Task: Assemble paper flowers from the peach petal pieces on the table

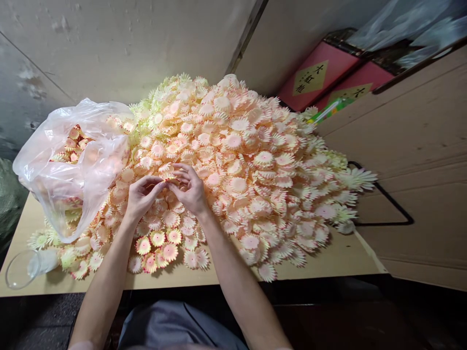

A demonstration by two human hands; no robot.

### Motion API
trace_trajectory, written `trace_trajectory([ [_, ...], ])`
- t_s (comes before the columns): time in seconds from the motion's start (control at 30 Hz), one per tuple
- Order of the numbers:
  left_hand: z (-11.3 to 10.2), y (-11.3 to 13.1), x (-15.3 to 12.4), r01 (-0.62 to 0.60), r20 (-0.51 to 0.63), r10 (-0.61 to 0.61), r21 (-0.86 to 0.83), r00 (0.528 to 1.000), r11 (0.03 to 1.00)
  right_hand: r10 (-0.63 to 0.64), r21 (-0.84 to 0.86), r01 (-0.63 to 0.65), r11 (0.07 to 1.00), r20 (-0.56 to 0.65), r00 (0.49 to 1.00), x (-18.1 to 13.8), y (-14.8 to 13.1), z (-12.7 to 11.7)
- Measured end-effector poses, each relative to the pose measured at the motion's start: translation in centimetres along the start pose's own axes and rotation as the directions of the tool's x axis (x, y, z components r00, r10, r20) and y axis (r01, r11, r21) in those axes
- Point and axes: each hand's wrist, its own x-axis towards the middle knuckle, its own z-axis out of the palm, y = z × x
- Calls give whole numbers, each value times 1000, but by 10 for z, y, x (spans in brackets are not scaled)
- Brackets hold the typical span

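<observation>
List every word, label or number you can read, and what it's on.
"火紅袍" (first character possibly 大, last uncertain): yellow label on the left red box.
"火" (same doubt): partly hidden label on the right red box.
Small print beside the left characters: too small.
Green packet: too blurred.

A red box (337,61) carries a yellow diamond label (310,78) with three large black Chinese characters — they look like 火紅袍, though the first could be 大. Smaller marks beside them are too tiny to read. The second red box (375,74) has a similar yellow label (343,95) — one like character shows, the rest cut off by the cardboard (404,160).
</observation>
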Motion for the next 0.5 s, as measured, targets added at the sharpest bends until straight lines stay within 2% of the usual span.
trace_trajectory([
  [0.13, 0, 1, 0, -31, -35, 30, -29, 999, 999, -173, -212, 138, 968, -158, 972, 3, -2, -3],
  [0.23, -1, -1, 1, -24, -4, 24, -27, 1000, 999, -260, -233, 229, 945, -115, 959, 3, -2, -5],
  [0.37, -1, -2, 1, -19, 9, 19, -7, 1000, 1000, -264, -143, 254, 957, -56, 963, 2, -1, -3],
  [0.5, 0, -1, 0, -12, 29, 12, -2, 999, 1000, -229, -167, 216, 962, -64, 971, 2, 0, -2],
])
